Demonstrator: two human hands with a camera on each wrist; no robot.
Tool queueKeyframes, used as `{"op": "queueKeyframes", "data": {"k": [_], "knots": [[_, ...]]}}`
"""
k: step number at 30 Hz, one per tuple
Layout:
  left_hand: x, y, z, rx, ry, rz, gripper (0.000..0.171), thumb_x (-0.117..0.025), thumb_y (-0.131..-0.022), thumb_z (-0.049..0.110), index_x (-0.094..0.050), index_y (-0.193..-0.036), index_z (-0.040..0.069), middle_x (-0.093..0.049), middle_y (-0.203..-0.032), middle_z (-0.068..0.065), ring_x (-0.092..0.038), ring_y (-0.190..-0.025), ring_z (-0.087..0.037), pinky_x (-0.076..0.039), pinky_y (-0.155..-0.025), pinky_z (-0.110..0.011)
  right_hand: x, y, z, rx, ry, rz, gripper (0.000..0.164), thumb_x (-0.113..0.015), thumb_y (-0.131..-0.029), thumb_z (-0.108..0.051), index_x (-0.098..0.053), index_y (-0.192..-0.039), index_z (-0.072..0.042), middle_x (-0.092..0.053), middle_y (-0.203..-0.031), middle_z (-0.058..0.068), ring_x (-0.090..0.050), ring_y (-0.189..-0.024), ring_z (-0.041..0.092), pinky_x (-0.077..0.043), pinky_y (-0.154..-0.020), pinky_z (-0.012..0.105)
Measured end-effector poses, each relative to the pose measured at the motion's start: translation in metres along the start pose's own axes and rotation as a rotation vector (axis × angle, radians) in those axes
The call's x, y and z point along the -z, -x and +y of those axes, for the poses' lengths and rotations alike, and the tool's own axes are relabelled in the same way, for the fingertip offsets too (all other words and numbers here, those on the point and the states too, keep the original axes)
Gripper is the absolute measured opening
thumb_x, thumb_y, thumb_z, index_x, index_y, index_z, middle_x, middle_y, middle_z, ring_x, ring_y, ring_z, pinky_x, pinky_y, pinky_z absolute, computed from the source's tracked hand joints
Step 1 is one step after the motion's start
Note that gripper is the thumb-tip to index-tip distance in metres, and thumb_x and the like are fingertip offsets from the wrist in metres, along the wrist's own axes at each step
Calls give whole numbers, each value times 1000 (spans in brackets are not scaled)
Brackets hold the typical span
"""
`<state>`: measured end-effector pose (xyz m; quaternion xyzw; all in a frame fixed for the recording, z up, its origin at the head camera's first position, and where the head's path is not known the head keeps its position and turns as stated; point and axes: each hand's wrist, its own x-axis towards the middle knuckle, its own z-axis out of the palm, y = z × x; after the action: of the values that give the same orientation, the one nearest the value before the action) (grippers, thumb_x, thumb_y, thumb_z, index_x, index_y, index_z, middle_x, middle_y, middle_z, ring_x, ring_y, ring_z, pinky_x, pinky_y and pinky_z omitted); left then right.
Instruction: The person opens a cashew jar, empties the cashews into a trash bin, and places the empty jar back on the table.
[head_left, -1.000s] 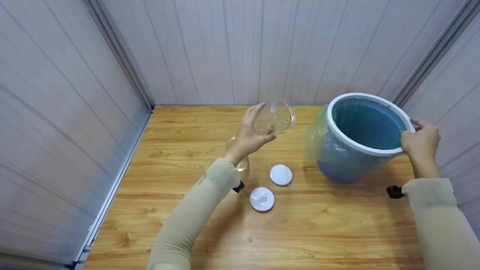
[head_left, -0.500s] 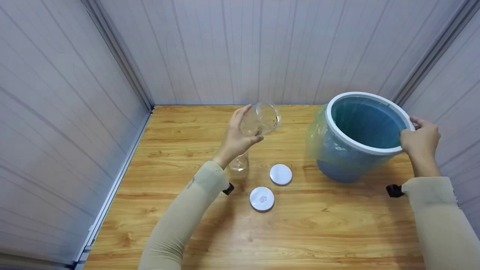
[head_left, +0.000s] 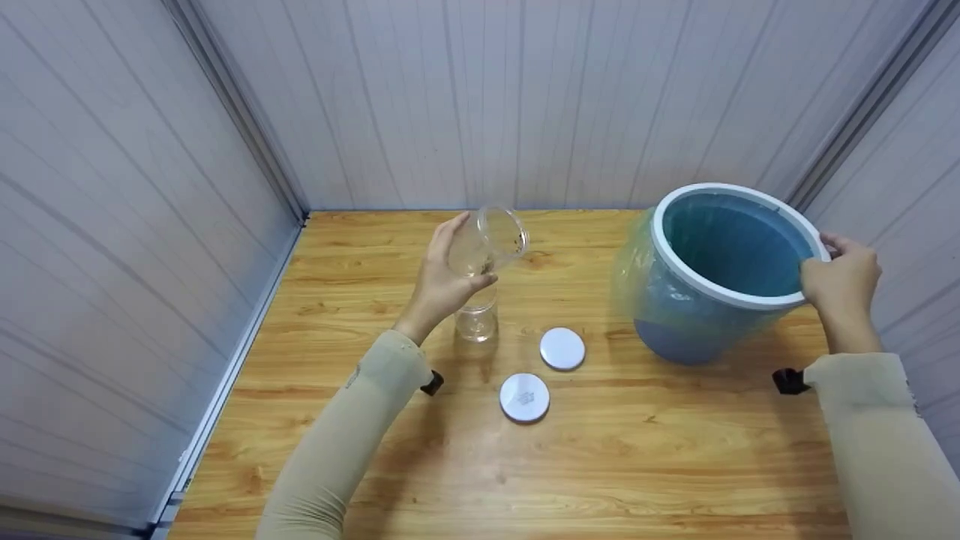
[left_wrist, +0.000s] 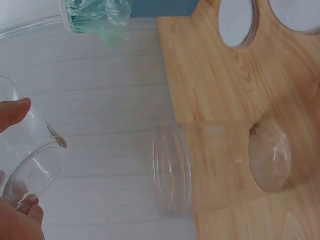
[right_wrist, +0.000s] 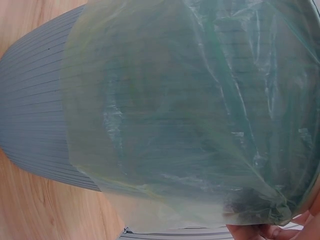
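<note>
My left hand [head_left: 436, 289] grips a clear plastic jar [head_left: 469, 246] in the air, tilted, its uncovered mouth turned to the right. Dark specks cling inside the held jar near its rim. A second clear jar [left_wrist: 220, 167] stands upright on the table below, lidless, partly covered by the hand and held jar in the head view; a little dark residue shows near its base. On the right, my right hand [head_left: 844, 289] holds the white rim of a blue bin [head_left: 667, 330], which leans slightly. A translucent green bag [right_wrist: 165, 110] lines the bin and hangs over its outside.
Two white round lids [head_left: 562, 349] lie flat on the wooden table [head_left: 637, 465], between the standing jar and the bin. Pale panel walls [head_left: 420, 112] close off the back and both sides.
My left hand has moved left, away from the bin, carrying the tilted jar until it is over the standing jar. The right hand and the bin have stayed nearly in place.
</note>
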<state>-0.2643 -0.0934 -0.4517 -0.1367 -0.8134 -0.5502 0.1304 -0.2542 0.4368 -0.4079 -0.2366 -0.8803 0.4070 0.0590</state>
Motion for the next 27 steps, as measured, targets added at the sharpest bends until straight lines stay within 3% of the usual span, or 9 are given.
{"op": "queueKeyframes", "data": {"k": [2,6,9,14,24,25,27], "knots": [[3,2,-2,0,3,5,102,-96,-76,1,-47,-164,16,-51,-161,-8,-45,-153,-29,-36,-130,-55,0,0,0,-4,-6,-2,73,-46,-99,-3,-32,-171,-9,-49,-164,28,-58,-132,34,-57,-103,35],[7,5,-5,12,5,22,101,-97,-75,1,-48,-163,15,-53,-159,-9,-49,-148,-30,-43,-125,-55,0,2,0,-12,-42,-16,72,-45,-102,-1,-27,-172,-8,-43,-168,28,-55,-142,41,-50,-113,51],[11,8,-8,21,7,36,101,-97,-74,2,-48,-162,14,-53,-159,-10,-50,-147,-35,-46,-122,-57,0,3,-1,-12,-55,-20,72,-43,-103,-1,-25,-172,-8,-40,-170,29,-53,-145,43,-48,-114,55],[19,11,-12,33,12,66,102,-97,-74,1,-47,-163,13,-53,-160,-10,-49,-149,-40,-43,-124,-59,-1,4,-2,-14,-61,-21,72,-44,-104,-2,-25,-173,-9,-38,-171,29,-52,-146,43,-47,-116,56],[33,18,-21,82,-4,93,103,-97,-73,1,-48,-163,15,-53,-159,-8,-52,-146,-33,-47,-120,-59,-2,1,1,-9,-62,-21,72,-43,-104,-2,-24,-173,-8,-39,-170,30,-53,-145,44,-48,-115,57],[34,19,-23,87,2,93,104,-97,-73,1,-48,-163,16,-53,-159,-8,-51,-146,-33,-46,-121,-59,-2,1,2,-6,-54,-17,72,-44,-103,-3,-26,-172,-8,-40,-169,30,-54,-144,44,-49,-114,56],[37,21,-26,92,13,94,104,-97,-74,2,-47,-163,16,-52,-160,-9,-50,-147,-34,-45,-122,-60,-1,0,2,1,-40,-10,72,-44,-101,-3,-28,-172,-8,-43,-167,30,-56,-140,43,-60,-102,42]]}}
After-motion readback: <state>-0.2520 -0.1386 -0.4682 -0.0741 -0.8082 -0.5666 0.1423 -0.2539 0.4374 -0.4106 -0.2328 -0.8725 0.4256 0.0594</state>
